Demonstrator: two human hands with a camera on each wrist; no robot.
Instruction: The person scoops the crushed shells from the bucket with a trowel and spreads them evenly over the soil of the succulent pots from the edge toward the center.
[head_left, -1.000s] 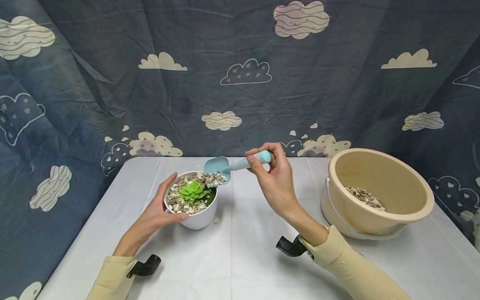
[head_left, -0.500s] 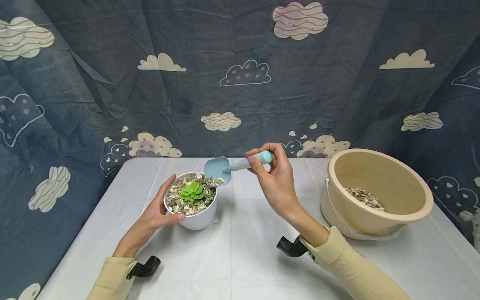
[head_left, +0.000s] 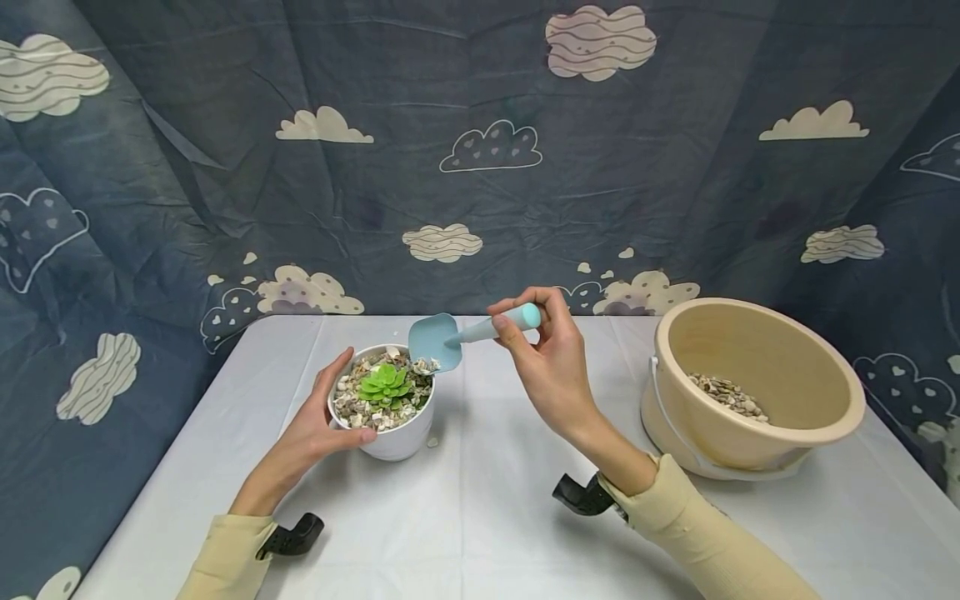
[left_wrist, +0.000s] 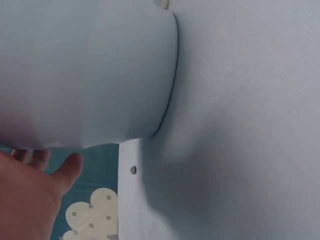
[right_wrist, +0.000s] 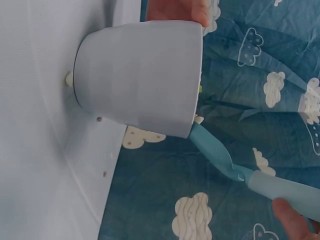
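Observation:
My left hand (head_left: 307, 433) holds a white flowerpot (head_left: 397, 440) by its left side, thumb at the front of the rim. Inside the pot, a green succulent (head_left: 385, 384) stands among pebbles (head_left: 360, 408). My right hand (head_left: 551, 354) grips the handle of a light blue trowel (head_left: 437, 337). The trowel's blade tilts down over the pot's right rim, with a few pebbles left at its tip. From the right wrist, the trowel (right_wrist: 212, 150) meets the rim of the pot (right_wrist: 140, 75). The left wrist view shows the pot's wall (left_wrist: 90, 75) close up.
A beige bucket (head_left: 757, 367) with pebbles (head_left: 729, 397) in it stands at the right, its white handle (head_left: 682, 437) hanging down in front. One loose pebble (head_left: 432, 442) lies beside the pot on the white tablecloth (head_left: 495, 517). A dark cloud-patterned curtain (head_left: 375, 192) hangs behind.
Pebbles have slid off the trowel into the pot, covering the patch right of the succulent. Only a few stay on the blade. Both hands have hardly moved.

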